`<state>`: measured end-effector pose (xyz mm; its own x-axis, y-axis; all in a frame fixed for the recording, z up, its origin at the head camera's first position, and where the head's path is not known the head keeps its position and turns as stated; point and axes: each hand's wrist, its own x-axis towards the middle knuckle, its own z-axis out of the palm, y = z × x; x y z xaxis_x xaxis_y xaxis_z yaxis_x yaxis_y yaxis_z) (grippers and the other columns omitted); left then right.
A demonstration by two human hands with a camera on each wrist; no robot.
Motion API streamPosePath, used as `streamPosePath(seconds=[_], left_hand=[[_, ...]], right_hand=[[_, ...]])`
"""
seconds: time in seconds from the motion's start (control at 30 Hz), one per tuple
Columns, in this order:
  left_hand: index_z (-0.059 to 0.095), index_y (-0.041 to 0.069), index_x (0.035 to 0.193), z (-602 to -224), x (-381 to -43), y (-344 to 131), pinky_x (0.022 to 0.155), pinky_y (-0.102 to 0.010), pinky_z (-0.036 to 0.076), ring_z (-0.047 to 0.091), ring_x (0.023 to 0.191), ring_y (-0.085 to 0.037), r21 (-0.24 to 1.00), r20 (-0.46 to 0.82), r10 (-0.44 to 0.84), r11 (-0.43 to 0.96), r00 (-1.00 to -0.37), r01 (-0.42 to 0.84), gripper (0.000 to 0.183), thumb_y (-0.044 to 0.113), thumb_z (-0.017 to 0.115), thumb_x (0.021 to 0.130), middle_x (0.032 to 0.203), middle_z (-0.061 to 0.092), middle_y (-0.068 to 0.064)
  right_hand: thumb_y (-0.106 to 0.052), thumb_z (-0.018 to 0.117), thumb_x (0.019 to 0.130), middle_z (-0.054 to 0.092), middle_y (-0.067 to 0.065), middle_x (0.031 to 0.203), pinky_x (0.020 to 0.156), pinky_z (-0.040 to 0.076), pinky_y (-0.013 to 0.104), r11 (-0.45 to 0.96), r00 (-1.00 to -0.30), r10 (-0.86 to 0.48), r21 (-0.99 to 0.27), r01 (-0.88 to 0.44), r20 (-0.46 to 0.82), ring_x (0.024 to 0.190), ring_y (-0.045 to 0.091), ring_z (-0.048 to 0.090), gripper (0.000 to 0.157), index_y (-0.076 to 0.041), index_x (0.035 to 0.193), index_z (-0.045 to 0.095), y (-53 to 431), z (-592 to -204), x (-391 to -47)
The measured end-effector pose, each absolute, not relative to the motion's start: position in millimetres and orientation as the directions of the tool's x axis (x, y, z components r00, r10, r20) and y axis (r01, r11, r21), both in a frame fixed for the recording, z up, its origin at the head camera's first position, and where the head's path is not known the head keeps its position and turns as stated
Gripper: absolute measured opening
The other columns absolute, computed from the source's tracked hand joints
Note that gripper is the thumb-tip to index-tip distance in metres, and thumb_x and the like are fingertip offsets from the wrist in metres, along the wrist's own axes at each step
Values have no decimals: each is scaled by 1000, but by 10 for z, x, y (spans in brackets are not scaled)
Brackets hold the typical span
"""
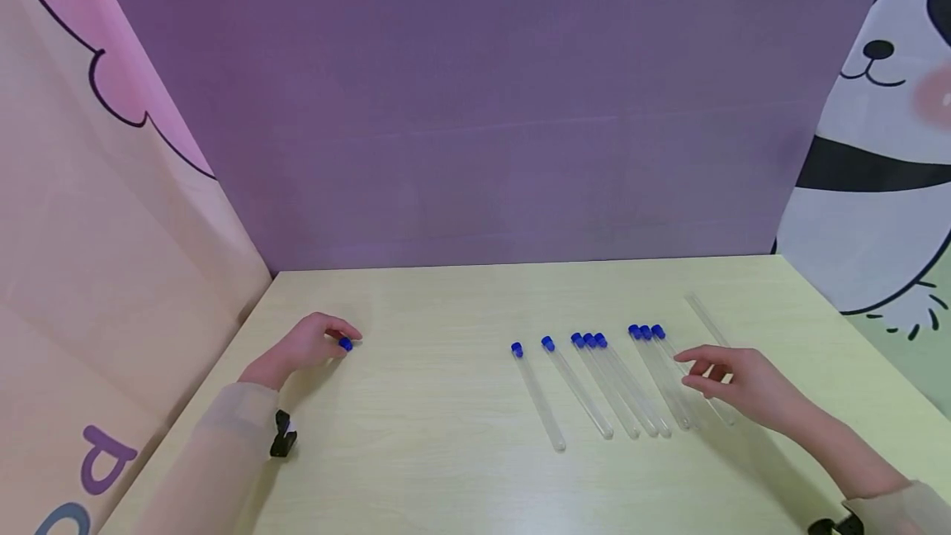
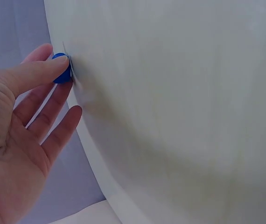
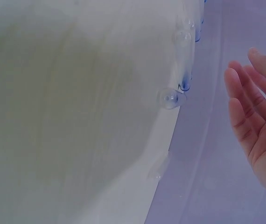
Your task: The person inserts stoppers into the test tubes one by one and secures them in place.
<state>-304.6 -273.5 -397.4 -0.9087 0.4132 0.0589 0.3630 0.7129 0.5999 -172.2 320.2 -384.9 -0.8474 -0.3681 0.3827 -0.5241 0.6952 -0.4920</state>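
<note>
My left hand [image 1: 315,343] pinches a small blue cap [image 1: 346,344] between thumb and fingers at the left of the table; the left wrist view shows this cap [image 2: 62,69] close to the tabletop. At the right, my right hand [image 1: 735,382] hovers with loosely bent fingers and nothing in its grasp, partly covering the rightmost capped test tube [image 1: 715,409]. Just beyond that hand lies an uncapped clear test tube [image 1: 707,319], its near end hidden behind the hand. In the right wrist view, the rounded end of a tube [image 3: 170,98] lies apart from the fingertips.
Several clear test tubes with blue caps lie slanted across the table, including a single one [image 1: 541,403] leftmost, another beside it [image 1: 579,390], and two close groups. A purple backdrop [image 1: 475,122] stands behind the table [image 1: 416,452], with printed cloth on both sides.
</note>
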Motion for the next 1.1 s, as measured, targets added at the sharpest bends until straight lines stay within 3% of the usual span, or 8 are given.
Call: streamPosePath(seconds=[0.5, 0.77, 1.0, 1.1], left_hand=[[73, -4, 96, -3992, -3026, -2727, 80, -40, 52, 61, 89, -28, 623, 65, 393, 702, -917, 346, 19, -13, 70, 80, 96, 69, -14], [73, -2, 98, -3965, -2990, -2707, 88, -48, 50, 62, 94, -30, 633, 123, 378, 682, -918, 366, 15, -5, 71, 84, 97, 69, -11], [71, -5, 101, -3937, -2944, -2654, 76, -27, 54, 65, 91, -32, 683, 167, 396, 614, -903, 395, 17, -7, 70, 84, 103, 68, -17], [70, -5, 103, -3921, -2917, -2605, 78, -29, 54, 66, 92, -30, 690, 197, 416, 584, -888, 427, 19, -4, 71, 85, 102, 69, -15]], right_hand=[[-2, 74, 83, 65, -9, 78, 50, 45, 23, 717, -853, -349, -476, -509, 387, 61, 1, 57, 25, 2, 107, 67, 3288, -3808, -1705], [-4, 73, 84, 65, -7, 79, 52, 45, 24, 763, -877, -313, -453, -461, 365, 61, 2, 58, 26, 2, 109, 67, 3380, -3787, -1765], [-5, 75, 84, 66, -3, 83, 53, 46, 24, 813, -905, -274, -424, -399, 326, 64, 5, 58, 28, 2, 109, 67, 3443, -3758, -1829], [-6, 75, 83, 68, -1, 84, 53, 46, 24, 824, -899, -268, -401, -401, 348, 67, 2, 57, 28, 2, 108, 68, 3490, -3759, -1878]])
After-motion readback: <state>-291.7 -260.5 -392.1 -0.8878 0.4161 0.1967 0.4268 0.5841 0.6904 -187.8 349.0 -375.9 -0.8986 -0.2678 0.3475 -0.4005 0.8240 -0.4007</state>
